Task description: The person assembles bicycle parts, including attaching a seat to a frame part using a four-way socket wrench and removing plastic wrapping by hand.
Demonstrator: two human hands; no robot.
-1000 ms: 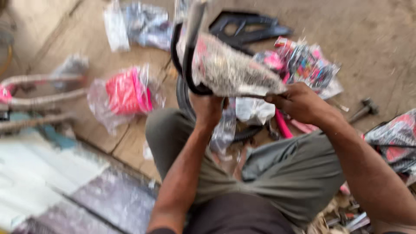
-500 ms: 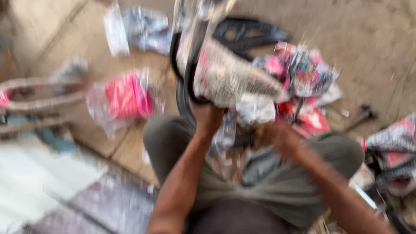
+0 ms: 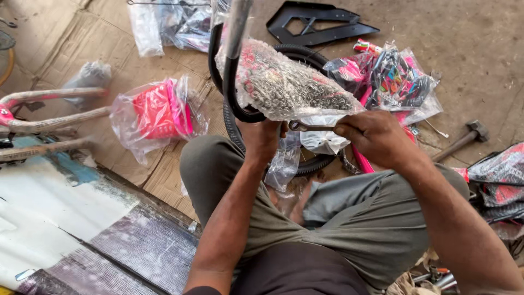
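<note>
1. Head view: the left hand (image 3: pixel 262 139) is clamped from below on a bubble-wrapped bicycle part (image 3: pixel 284 84), gripping where the black curved tube (image 3: pixel 232 93) and the wrapping meet, so the part is held up in front of the person, above the knees.
2. The right hand (image 3: pixel 376 136) is closed on the handle of a slim metal spanner (image 3: pixel 305 127), whose head reaches toward the left hand, just under the wrapped part; whether it sits on a nut cannot be told.
3. Just below both hands hangs a loose clear plastic bag (image 3: pixel 322 141), and behind them stands a black tyre (image 3: pixel 305 54) partly hidden by the wrapped part.
4. Beyond the right hand lies a clear bag of pink and colourful pieces (image 3: pixel 393 76); further out on that side a hammer (image 3: pixel 464 139) rests on the ground.
5. Well apart to the left of the left hand lies a pink plastic basket in a bag (image 3: pixel 158 112) on cardboard (image 3: pixel 71 43), and further left a pink frame tube (image 3: pixel 49 123).
6. Judging by this, the assembly looks early: the part keeps its wrapping, most pieces stay bagged on the floor, and the tightening seems only just in hand.
</note>
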